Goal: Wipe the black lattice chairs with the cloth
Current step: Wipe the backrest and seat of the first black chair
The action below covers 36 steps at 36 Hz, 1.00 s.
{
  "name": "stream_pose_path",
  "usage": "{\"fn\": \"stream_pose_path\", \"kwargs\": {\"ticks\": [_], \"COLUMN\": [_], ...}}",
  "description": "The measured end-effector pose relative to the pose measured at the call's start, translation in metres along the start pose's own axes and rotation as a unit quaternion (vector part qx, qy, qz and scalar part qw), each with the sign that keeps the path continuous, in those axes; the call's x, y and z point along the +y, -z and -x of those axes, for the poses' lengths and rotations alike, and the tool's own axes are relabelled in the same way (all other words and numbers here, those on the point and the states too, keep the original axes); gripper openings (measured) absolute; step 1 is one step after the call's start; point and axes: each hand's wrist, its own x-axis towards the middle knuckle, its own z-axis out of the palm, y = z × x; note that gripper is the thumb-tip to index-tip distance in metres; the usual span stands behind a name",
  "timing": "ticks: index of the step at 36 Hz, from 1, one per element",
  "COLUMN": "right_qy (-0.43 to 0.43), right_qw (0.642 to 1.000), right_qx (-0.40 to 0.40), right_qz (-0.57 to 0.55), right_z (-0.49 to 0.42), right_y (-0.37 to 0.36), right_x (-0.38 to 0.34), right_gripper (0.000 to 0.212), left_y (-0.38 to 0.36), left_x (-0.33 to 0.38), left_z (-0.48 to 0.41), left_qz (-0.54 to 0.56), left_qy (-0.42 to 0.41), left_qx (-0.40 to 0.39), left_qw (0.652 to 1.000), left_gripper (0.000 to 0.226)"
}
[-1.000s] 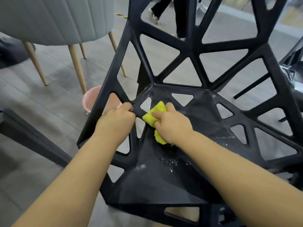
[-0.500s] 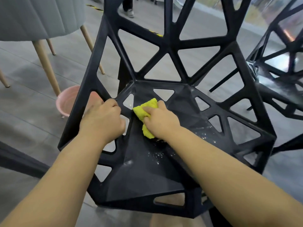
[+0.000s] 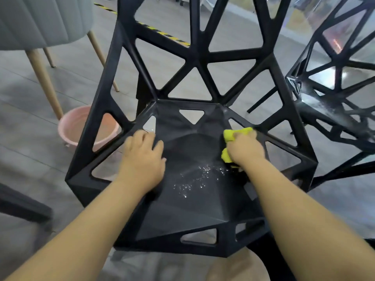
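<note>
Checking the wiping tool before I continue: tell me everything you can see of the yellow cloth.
The yellow cloth is bright, soft-looking fabric, bunched into a wad. The right hand grips it and covers most of it; folds stick out above and left of that hand. It is pressed on the right rear of the seat of the black lattice chair.

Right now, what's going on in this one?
A person is wiping down a black lattice chair. The right hand grips a bunched yellow cloth against the right rear part of the seat, while the left hand rests on the seat's left side. Water droplets sit unwiped in the middle of the seat. A second lattice chair stands to the right, and a pink basin sits on the floor to the left.
</note>
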Motion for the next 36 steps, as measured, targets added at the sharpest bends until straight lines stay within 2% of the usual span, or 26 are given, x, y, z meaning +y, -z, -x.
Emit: {"fn": "stream_pose_path", "kwargs": {"ticks": [1, 3, 6, 9, 13, 16, 25, 30, 36], "right_qy": [0.031, 0.079, 0.114, 0.101, 0.058, 0.087, 0.133, 0.13, 0.133], "right_qw": [0.999, 0.995, 0.991, 0.995, 0.994, 0.989, 0.984, 0.986, 0.982], "right_qx": [-0.012, -0.033, -0.043, -0.005, 0.087, 0.106, 0.092, 0.056, 0.012], "right_qz": [-0.01, -0.043, -0.055, -0.01, 0.038, 0.055, 0.079, 0.084, 0.131], "right_z": [0.003, 0.005, 0.0, -0.012, -0.044, -0.069, -0.119, -0.129, -0.105], "right_y": [-0.001, -0.005, -0.01, -0.009, -0.004, -0.004, 0.008, 0.01, 0.018], "right_x": [-0.008, -0.019, -0.019, -0.005, 0.02, 0.018, -0.024, -0.022, -0.001], "right_gripper": [0.035, 0.033, 0.032, 0.036, 0.035, 0.032, 0.034, 0.038, 0.032], "left_y": [-0.005, -0.011, -0.007, -0.008, -0.016, -0.02, -0.02, -0.021, -0.022], "left_x": [0.006, 0.014, 0.015, 0.015, 0.013, 0.016, 0.021, 0.02, 0.021], "left_z": [0.0, -0.003, -0.008, -0.012, -0.022, -0.03, -0.034, -0.036, -0.034], "left_qz": [0.007, 0.026, 0.039, 0.042, 0.042, -0.001, -0.011, -0.01, -0.004], "left_qy": [-0.008, -0.017, -0.004, 0.005, 0.015, -0.027, -0.044, -0.042, -0.035], "left_qx": [-0.019, -0.041, -0.03, -0.024, -0.006, -0.018, -0.03, -0.019, -0.014], "left_qw": [1.0, 0.999, 0.999, 0.999, 0.999, 0.999, 0.998, 0.999, 0.999], "left_gripper": [0.029, 0.019, 0.024, 0.027, 0.008, 0.021, 0.024, 0.02, 0.022]}}
